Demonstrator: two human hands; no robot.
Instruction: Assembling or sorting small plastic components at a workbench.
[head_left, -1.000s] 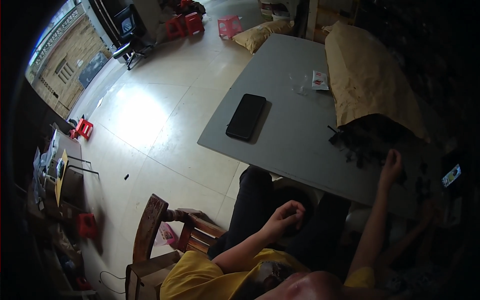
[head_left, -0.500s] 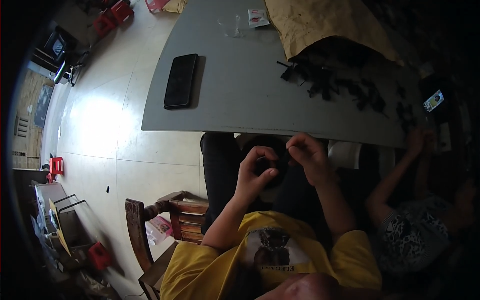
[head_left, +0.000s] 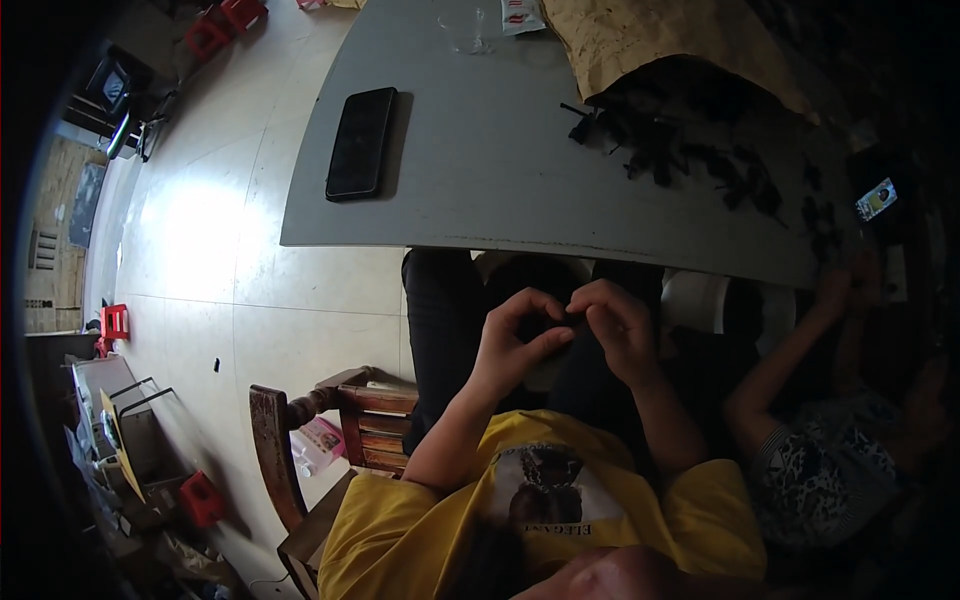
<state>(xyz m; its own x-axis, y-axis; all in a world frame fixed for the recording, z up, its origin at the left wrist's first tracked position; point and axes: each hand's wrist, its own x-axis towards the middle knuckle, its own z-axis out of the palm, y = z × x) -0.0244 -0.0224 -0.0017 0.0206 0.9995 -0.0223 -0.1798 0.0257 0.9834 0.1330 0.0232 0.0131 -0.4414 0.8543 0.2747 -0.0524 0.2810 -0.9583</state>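
Note:
Over my lap, just in front of the grey table's (head_left: pixel 480 200) near edge, my left hand (head_left: pixel 515 335) and my right hand (head_left: pixel 620 328) meet at the fingertips. Fingers of both are curled in a pinch. Something small and dark seems to sit between them, too dim to name. Several small black parts (head_left: pixel 655 160) lie in a loose heap on the table, spilling from the mouth of a brown paper bag (head_left: pixel 670 40). Left of the heap lies a black smartphone (head_left: pixel 361 145).
A clear plastic cup (head_left: pixel 465 32) and a small white packet (head_left: pixel 521 15) are at the table's far side. White buckets (head_left: pixel 695 300) stand beneath the table. At right, another person's hands (head_left: pixel 850 285) are at the table edge. A wooden chair (head_left: pixel 375 405) is at my left.
My hands have drawn together until their fingertips meet; before, a gap showed between them. The table has shifted slightly upward in the view.

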